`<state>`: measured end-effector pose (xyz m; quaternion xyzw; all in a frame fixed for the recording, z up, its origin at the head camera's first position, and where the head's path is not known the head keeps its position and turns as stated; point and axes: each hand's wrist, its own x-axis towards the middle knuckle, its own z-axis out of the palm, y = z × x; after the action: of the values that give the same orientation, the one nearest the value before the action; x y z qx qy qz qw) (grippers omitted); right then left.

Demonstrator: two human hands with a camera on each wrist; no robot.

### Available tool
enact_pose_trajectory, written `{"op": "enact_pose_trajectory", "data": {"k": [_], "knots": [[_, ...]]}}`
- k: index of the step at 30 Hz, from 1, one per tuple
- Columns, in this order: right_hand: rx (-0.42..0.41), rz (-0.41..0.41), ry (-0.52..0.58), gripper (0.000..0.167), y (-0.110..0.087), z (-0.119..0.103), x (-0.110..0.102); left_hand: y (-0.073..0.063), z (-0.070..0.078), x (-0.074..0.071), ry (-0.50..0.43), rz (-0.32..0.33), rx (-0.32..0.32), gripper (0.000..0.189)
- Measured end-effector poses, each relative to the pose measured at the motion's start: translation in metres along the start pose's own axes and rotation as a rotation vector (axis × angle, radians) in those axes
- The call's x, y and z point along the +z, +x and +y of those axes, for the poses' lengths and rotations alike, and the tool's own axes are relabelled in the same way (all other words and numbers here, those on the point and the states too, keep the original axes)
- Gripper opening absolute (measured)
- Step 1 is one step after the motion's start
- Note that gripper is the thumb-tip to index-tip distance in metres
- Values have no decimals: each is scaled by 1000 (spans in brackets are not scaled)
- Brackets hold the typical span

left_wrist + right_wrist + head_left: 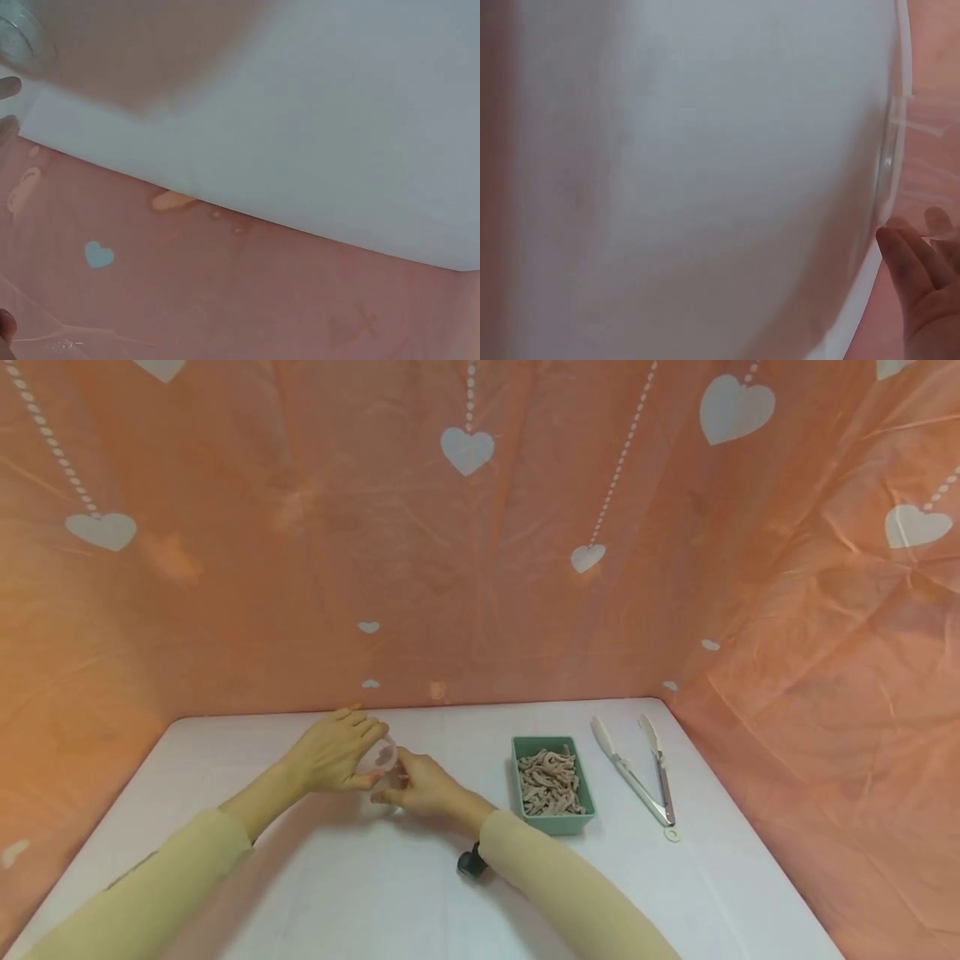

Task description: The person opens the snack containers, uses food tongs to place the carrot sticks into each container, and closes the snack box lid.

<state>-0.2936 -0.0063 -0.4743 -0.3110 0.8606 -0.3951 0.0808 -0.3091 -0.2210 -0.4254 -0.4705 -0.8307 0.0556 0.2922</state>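
Note:
Between the two hands, left of the table's middle in the head view, is a clear, round container (pixel 384 756). My left hand (pixel 341 752) reaches over it from the left, thumb and fingers spread around its rim. From the right, my right hand (pixel 423 785) holds its side between thumb and fingers. The right wrist view catches the see-through wall of the container (pixel 930 150) with fingertips (pixel 900 247) against it. In the left wrist view, only a corner of the container (pixel 19 41) shows, near the left hand's fingertips (pixel 9 88).
Right of the hands stands a green tray (pixel 555 827) filled with greyish-brown strips (pixel 551 781). Spread tongs (pixel 637 785) lie farther right. Everything sits on a white-covered table (pixel 360 893), with an orange heart-patterned curtain (pixel 465 568) around its back and sides.

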Motion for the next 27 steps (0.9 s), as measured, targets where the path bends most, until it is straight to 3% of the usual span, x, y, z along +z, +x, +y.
{"op": "enact_pose_trajectory", "data": {"k": [4, 8, 12, 14, 16, 20, 23, 27], "knots": [[-15, 18, -44, 47, -2, -1, 2, -2, 6, 0, 19, 40, -59, 60], [-9, 20, -53, 45, -1, -2, -1, 0, 15, -2, 48, 56, -158, 56], [18, -1, -38, 46, -2, -1, 0, -1, 25, -6, 51, 17, -260, 58], [22, -7, -46, 46, -2, -1, 0, -1, 27, -11, 13, -39, -312, 60], [22, -9, -51, 48, -2, -2, 0, -2, 27, -18, -66, -115, -362, 63], [31, -9, -68, 56, -2, -3, 0, -2, 25, -35, -321, -244, -442, 74], [43, -16, -65, 65, -3, -3, 0, -4, 21, -46, -501, -272, -451, 74], [49, -16, -64, 68, -3, -3, 0, -7, 15, -53, -665, -279, -421, 66]]}}
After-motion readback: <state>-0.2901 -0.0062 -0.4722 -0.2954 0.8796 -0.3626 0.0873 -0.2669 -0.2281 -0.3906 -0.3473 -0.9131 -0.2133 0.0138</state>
